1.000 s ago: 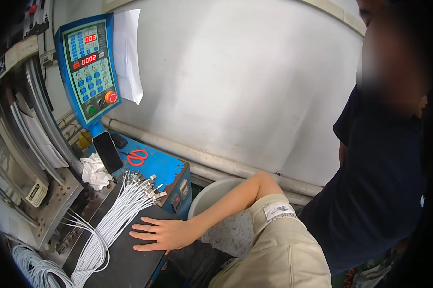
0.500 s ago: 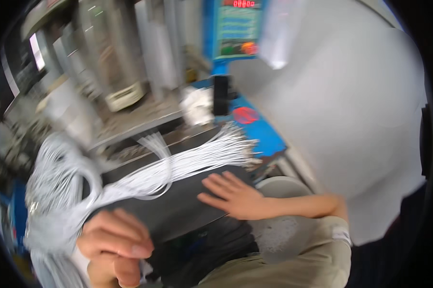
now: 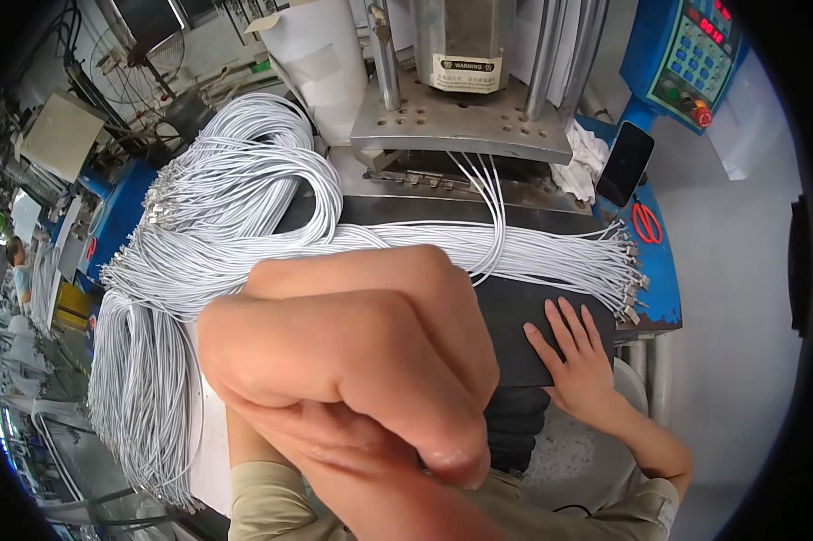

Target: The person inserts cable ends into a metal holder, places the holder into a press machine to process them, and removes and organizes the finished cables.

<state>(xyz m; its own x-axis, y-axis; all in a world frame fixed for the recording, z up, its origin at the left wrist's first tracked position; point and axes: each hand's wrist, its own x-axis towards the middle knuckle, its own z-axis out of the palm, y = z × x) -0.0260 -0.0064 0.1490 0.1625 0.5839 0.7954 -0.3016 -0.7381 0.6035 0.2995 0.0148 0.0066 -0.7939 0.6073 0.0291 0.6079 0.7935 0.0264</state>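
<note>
Bare L hand [image 3: 352,361]: fingers balled. R hand [image 3: 582,374]: fingers splayed on flat black table's [image 3: 513,329] front-R corner, nr thin white cables w/ silver metal ends [image 3: 551,260].

The left hand [image 3: 352,361] is so near that it hides part of the white cables [image 3: 542,257]. The inside of its curled fingers is hidden too. A few cables run under the press [image 3: 461,122], out of sight. The tops of the press and the blue control box [image 3: 690,68] are cut off. A person [image 3: 21,270], far left, looks too tiny to make out.
</note>
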